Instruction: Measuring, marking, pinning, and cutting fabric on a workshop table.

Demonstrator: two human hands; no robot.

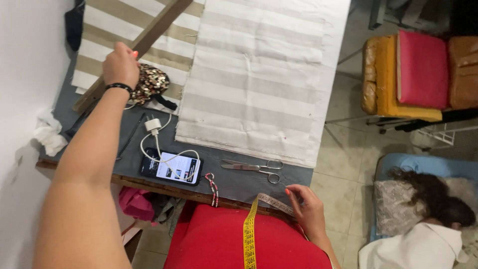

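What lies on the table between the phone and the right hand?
In the head view, a pair of scissors lies on the grey table between the phone and the right hand, with a small beaded strand nearer the phone.

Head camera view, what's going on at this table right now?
A person stands at a grey worktable spread with striped fabric. Their left hand grips a long wooden ruler lying across the cloth, while the right hand touches a measuring tape at the table's near edge. Scissors and a phone lie between them.

Head view, steeply down, close
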